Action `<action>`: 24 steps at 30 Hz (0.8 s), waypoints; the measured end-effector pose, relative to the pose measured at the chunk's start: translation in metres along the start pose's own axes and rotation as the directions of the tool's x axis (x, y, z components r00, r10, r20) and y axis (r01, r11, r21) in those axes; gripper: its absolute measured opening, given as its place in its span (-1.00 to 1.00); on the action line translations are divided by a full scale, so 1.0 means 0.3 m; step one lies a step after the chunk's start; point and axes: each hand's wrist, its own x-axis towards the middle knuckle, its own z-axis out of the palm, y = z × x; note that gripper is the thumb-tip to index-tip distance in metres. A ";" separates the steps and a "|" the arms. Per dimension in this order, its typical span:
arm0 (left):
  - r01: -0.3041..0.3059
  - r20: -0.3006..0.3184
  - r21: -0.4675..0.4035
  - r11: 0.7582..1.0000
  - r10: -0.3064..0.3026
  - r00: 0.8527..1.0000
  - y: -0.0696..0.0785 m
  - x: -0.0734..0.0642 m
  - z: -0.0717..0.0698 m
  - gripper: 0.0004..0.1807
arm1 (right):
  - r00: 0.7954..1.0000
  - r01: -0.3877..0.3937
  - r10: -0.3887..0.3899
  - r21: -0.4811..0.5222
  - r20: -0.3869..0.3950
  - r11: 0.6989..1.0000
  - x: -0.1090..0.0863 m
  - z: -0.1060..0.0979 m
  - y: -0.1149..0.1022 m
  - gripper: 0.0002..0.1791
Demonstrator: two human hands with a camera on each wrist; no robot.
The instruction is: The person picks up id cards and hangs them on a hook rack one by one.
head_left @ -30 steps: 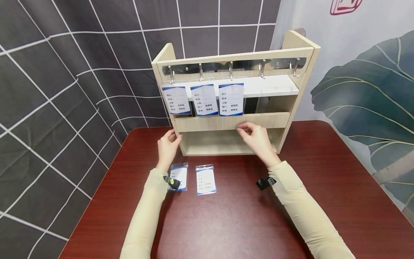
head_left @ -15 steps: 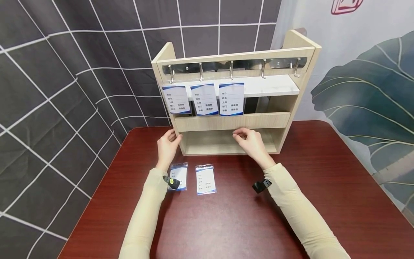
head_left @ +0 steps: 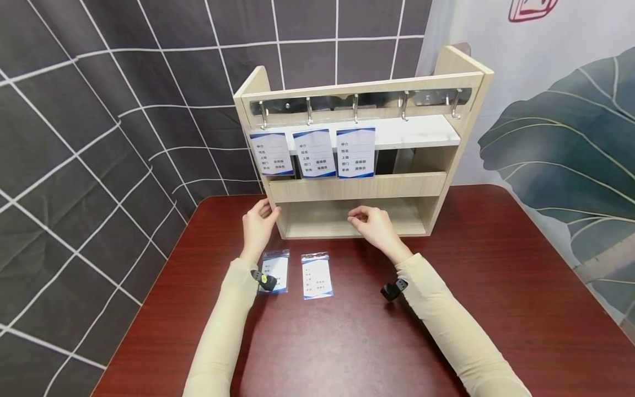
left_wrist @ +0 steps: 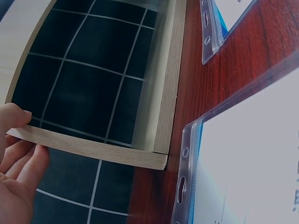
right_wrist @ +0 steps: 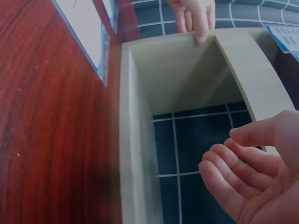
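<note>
My left hand (head_left: 258, 225) grips the left side panel of a light wooden rack (head_left: 357, 187); in the left wrist view its thumb (left_wrist: 17, 116) lies inside the panel and its fingers (left_wrist: 32, 168) outside. My right hand (head_left: 374, 223), loosely curled and holding nothing, hovers before the rack's lower opening. Three badge cards (head_left: 355, 153) hang along the rack's left and middle hooks. Two more badges lie on the table: one (head_left: 317, 275) in full sight, the other (head_left: 275, 267) partly hidden by my left wrist.
Two hooks (head_left: 404, 106) at the rack's right carry no badge. A white shelf (head_left: 416, 132) runs behind the badges. The rack stands on a dark red table (head_left: 357, 342), before a dark gridded curtain (head_left: 193, 82).
My right hand has moved left and slightly down, away from the rack's middle board. The left hand keeps its grip on the side panel.
</note>
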 end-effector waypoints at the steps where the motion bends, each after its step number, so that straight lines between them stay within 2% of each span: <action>1: 0.001 0.000 0.000 1.000 -0.001 1.000 0.000 0.000 0.000 -0.61 | 1.000 0.002 -0.002 0.001 0.010 1.000 -0.001 0.006 0.001 -0.79; 11: 0.011 0.009 -0.009 1.000 -0.011 1.000 -0.007 0.001 -0.002 -0.60 | 0.994 -0.019 0.019 -0.003 0.111 1.000 0.006 0.068 0.016 -0.75; 19: 0.008 0.005 -0.010 1.000 -0.008 1.000 -0.004 0.001 -0.003 -0.62 | 0.974 -0.025 0.026 -0.009 0.226 1.000 -0.004 0.106 0.023 -0.68; 24: 0.017 0.015 -0.003 1.000 -0.016 1.000 -0.006 0.000 -0.003 -0.61 | 0.966 -0.028 0.029 -0.008 0.256 1.000 -0.012 0.132 0.022 -0.69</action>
